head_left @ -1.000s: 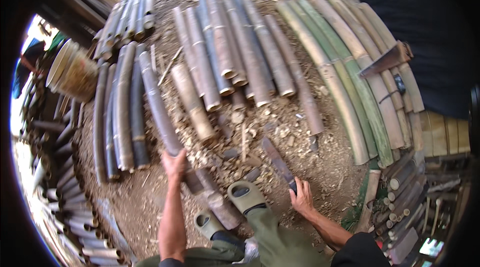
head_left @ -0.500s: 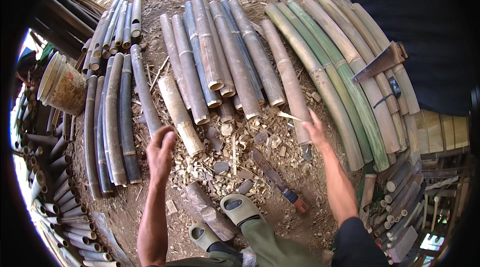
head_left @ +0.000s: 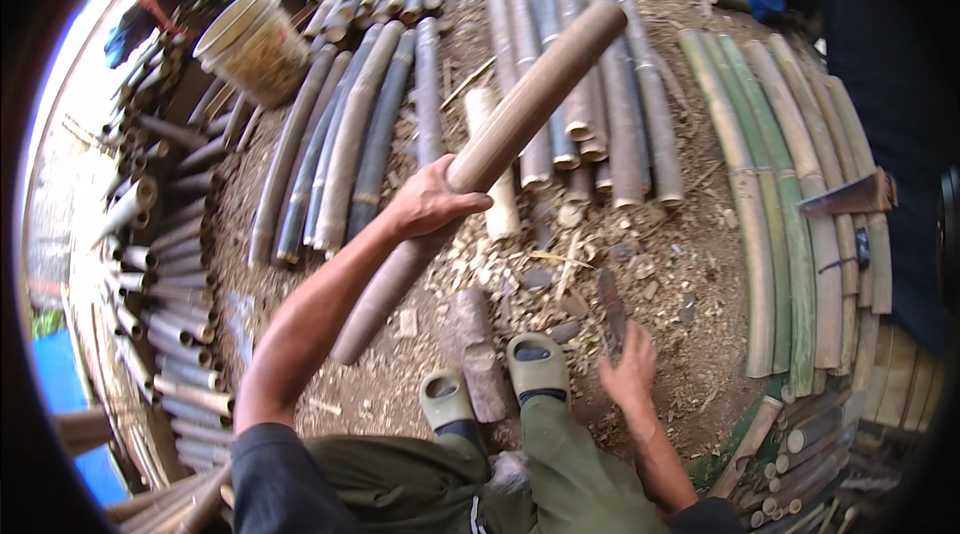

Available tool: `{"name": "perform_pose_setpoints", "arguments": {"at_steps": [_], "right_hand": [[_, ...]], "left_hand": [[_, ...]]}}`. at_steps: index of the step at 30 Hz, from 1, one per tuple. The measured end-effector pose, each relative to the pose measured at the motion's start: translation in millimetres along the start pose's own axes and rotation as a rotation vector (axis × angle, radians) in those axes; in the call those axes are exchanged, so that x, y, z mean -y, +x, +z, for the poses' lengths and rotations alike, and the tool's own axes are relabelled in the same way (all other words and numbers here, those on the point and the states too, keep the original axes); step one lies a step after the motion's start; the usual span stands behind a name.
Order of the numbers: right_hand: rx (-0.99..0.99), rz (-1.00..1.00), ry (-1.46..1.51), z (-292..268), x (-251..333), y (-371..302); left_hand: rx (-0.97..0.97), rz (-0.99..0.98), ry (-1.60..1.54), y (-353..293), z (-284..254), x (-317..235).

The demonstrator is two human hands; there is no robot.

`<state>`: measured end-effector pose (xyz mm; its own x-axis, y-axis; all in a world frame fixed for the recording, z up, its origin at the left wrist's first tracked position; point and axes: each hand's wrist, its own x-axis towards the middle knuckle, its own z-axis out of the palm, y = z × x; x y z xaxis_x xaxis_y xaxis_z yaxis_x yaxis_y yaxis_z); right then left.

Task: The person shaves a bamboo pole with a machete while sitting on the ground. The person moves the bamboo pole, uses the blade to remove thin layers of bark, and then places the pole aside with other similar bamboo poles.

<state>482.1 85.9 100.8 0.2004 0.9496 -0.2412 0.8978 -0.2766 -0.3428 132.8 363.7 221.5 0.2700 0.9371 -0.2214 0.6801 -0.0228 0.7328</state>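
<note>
My left hand (head_left: 430, 199) is closed around the middle of a bamboo pole (head_left: 535, 104), which it holds off the ground. The brownish pole slants from lower left to upper right, over part of the central bamboo pile (head_left: 630, 124). Low on the right, my right hand (head_left: 630, 364) has its fingers around the handle end of a machete (head_left: 611, 302). The machete's dark blade points away from me over the wood chips (head_left: 520, 269), and the hand hides the handle. A notched wooden block (head_left: 483, 369) lies between my sandalled feet.
Green and tan bamboo poles (head_left: 800, 234) lie at right, with a handsaw (head_left: 850, 196) on top. More poles (head_left: 350, 144) lie at left, near a dirty white bucket (head_left: 255, 49). Cut bamboo is stacked (head_left: 185, 324) along the left side. A blue roll (head_left: 763, 2) sits far right.
The bamboo pole that lay right of the central pile, under my right hand, is now lifted in my left hand. My right hand has moved down to the machete. The view has shifted left.
</note>
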Motion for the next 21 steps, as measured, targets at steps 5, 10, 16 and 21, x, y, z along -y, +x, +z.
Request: {"name": "perform_pose_setpoints", "arguments": {"at_steps": [5,10,16,21], "right_hand": [[0.167,0.133,-0.043,145.5,-21.1,-76.5],[0.196,0.087,0.245,237.8,47.5,-95.1],[0.308,0.024,0.583,254.7,230.9,-128.1],[0.466,-0.286,0.308,308.5,339.9,-143.9]], "left_hand": [[0.139,-0.129,0.317,-203.2,-73.1,213.9],[0.315,-0.321,0.542,-350.8,-89.1,427.7],[0.288,-0.359,0.761,-418.3,-71.0,616.3],[0.469,-0.33,0.749,-414.4,-63.9,659.5]]}}
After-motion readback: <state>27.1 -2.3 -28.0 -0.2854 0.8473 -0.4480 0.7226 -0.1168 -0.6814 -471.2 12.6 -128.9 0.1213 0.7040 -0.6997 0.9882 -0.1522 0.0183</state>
